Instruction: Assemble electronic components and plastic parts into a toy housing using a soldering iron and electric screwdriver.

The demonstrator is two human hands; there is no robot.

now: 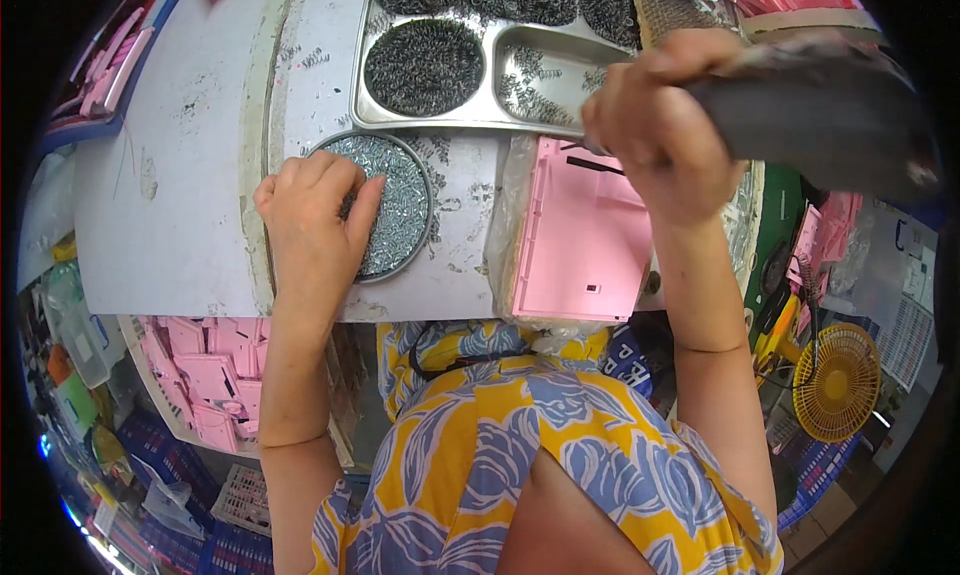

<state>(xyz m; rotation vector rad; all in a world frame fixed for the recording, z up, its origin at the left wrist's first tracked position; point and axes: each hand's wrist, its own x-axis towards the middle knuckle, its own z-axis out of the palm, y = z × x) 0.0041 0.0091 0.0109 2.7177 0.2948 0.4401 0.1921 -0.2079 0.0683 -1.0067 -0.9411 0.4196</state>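
My left hand is over a round grey dish full of small silvery screws. Its fingers are curled down at the screws, and whatever lies between the fingertips is hidden. My right hand is raised and wrapped round a dark power screwdriver, whose thick body points off to the right and is smeared by motion. Below that hand a flat pink plastic panel lies on a pad wrapped in clear plastic. A short black strip shows near the panel's top edge.
Behind stands a metal compartment tray with dark little springs; some springs lie loose on the white table. A box of pink parts sits below at left, a blue bin at far left. A yellow fan stands at right.
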